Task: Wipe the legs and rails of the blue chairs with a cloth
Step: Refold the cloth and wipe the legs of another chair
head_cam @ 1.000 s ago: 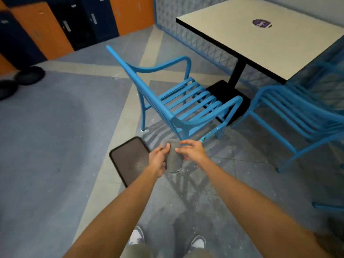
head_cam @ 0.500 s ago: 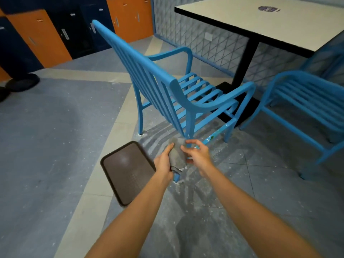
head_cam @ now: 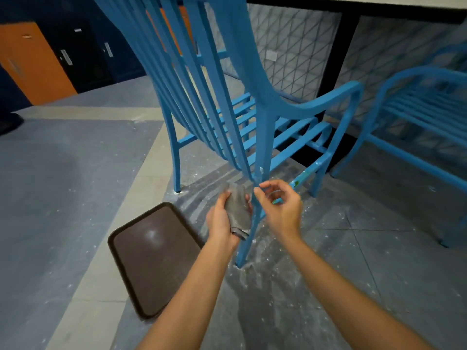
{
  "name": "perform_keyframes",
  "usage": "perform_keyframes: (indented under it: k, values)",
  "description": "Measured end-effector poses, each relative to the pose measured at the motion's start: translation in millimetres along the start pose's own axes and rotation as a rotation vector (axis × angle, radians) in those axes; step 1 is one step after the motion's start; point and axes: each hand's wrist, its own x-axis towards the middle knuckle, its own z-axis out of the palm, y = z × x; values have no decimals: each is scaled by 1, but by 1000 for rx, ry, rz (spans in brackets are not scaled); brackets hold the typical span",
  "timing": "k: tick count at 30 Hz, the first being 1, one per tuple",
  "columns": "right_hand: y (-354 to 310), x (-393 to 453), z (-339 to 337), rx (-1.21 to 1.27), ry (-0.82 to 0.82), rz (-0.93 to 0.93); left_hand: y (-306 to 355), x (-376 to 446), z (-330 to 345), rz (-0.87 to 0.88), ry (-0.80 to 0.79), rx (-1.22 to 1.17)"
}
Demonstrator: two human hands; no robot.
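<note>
On dusty grey floor (head_cam: 63,198), brown tray (head_cam: 154,258), left grip (head_cam: 222,221) clutching cloth (head_cam: 237,210), right grip (head_cam: 280,205) curled empty, beside chair leg (head_cam: 249,238).

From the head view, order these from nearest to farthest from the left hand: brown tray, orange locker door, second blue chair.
1. brown tray, on the floor just left of the left hand.
2. second blue chair, off to the right.
3. orange locker door, far back left.
</note>
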Motion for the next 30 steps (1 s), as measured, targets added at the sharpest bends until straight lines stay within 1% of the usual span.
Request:
perform_keyframes:
  k: [2, 5, 7, 9, 11, 12, 15, 18, 21, 25, 28, 30]
  values:
    - [5, 8, 0, 47, 66, -96, -1, 6, 0, 60, 3, 11]
    - [6, 24, 1, 108, 129, -235, -1, 16, 7, 169, -49, 19]
    - [9, 32, 4, 149, 158, -290, -5, 24, 11, 252, -94, 47]
    - [11, 39, 7, 194, 195, -320, -8, 26, 16, 266, -162, 39]
    - [14, 43, 9, 232, 224, -352, -13, 28, 17, 290, -188, 32]
    - [16, 45, 11, 254, 229, -359, -16, 29, 18, 337, -172, 47]
    - [21, 47, 16, 303, 215, -337, -22, 32, 19, 559, -95, 97]
    - [26, 43, 20, 307, 174, -336, -25, 33, 19, 759, -114, 117]
    - [30, 35, 21, 312, 192, -335, -31, 33, 21, 964, -144, 175]
    - [32, 31, 18, 333, 166, -295, -43, 32, 29, 1126, -225, 282]
    - [31, 32, 15, 360, 152, -245, -52, 38, 35, 1196, -291, 334]
    - [30, 32, 12, 352, 128, -239, -59, 43, 36, 1218, -305, 370]
